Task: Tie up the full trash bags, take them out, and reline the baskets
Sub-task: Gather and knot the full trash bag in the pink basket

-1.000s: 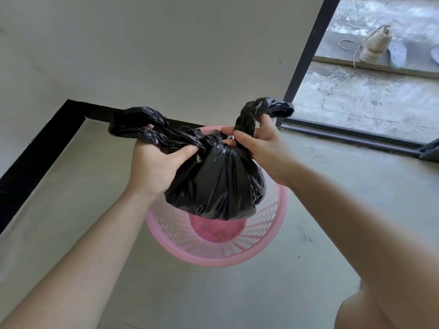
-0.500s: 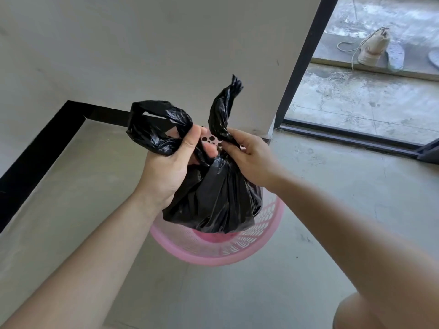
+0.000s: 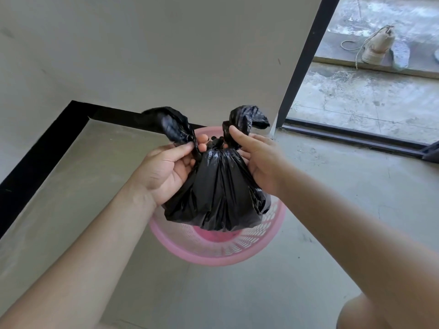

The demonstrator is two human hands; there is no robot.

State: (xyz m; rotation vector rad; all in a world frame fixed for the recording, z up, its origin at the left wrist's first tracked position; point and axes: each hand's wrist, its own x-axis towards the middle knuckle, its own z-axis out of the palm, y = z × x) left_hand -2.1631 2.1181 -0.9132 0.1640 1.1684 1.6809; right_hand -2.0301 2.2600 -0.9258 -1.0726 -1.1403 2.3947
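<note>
Above the pink basket [image 3: 215, 251], which stands on the concrete floor [image 3: 308, 269] near the corner where the wall [image 3: 166, 55] meets the dark door frame [image 3: 301, 60], a black trash bag [image 3: 218, 191] hangs in the air between both hands. The left hand [image 3: 166, 172] pinches the bag's left ear between thumb and fingers, just left of the gathered neck. The right hand [image 3: 257, 160] is closed on the right ear, thumb pressed against it, palm against the bag's upper right side. Both ears stick up above the knuckles. A knot seems to sit at the neck between the thumbs, though the folds there are too dark to be sure. The bag's bottom hangs over the basket's open mouth, apparently clear of its rim.
</note>
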